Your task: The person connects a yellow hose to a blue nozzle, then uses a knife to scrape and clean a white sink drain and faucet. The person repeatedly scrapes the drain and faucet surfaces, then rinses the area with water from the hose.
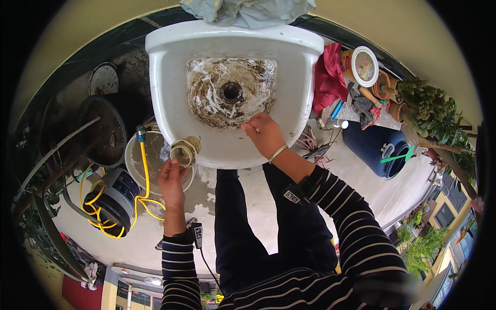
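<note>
A white ceramic sink (pixel 168 103) stands in front of me. Its floor has a brown, streaked patch (pixel 206 106) with white scrape marks around a dark round drain hole (pixel 231 92). My right hand (pixel 266 137), with a bangle on the wrist, reaches over the near rim. Its fingers are pinched at the patch's near right edge, and what they hold, if anything, is hidden. In my left hand (pixel 172 181) is a small round beige cup-like container (pixel 183 153), tipped with its mouth toward me, beside the sink's near left side.
At the left stand a white bucket (pixel 135 168), a black tub (pixel 111 129) and a yellow hose (pixel 144 170) with a metal end. Grey cloth (pixel 248 11) drapes the sink's back. Rightward are a red cloth (pixel 329 80), a lidded pail (pixel 364 67), a dark blue barrel (pixel 369 147) and plants (pixel 429 98).
</note>
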`<state>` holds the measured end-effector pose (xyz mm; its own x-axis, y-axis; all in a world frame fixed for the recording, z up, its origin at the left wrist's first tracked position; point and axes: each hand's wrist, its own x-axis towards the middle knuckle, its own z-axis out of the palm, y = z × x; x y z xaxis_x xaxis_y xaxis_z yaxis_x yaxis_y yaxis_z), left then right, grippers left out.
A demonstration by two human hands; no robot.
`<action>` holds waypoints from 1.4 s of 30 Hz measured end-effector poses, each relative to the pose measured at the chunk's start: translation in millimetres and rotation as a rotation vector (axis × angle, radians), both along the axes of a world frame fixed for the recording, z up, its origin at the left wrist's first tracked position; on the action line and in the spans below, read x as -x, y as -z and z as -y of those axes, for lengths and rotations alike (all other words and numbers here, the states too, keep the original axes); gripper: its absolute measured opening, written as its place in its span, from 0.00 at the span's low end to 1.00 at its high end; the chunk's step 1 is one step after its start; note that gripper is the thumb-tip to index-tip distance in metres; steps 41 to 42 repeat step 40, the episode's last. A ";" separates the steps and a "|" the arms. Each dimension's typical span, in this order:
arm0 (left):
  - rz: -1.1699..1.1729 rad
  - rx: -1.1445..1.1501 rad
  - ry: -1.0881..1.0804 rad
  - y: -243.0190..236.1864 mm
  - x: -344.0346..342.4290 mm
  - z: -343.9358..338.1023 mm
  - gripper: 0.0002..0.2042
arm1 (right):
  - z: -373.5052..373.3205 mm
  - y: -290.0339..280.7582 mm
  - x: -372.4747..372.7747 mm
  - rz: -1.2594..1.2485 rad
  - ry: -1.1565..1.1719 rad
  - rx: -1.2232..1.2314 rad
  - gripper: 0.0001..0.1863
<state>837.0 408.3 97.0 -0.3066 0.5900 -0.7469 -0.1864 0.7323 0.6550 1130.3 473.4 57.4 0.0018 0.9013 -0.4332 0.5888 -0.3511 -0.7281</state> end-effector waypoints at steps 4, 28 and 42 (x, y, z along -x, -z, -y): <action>0.100 -0.016 -0.102 -1.1 5.2 16.0 0.11 | -19.2 15.7 2.4 0.040 -0.216 0.043 0.18; 0.279 -0.056 -0.217 -1.0 -18.7 54.9 0.14 | 5.6 45.2 68.0 -0.186 -0.644 0.281 0.24; 0.199 -0.148 -0.084 13.1 -44.3 47.1 0.19 | 35.8 -13.3 89.9 -0.659 -0.141 0.561 0.47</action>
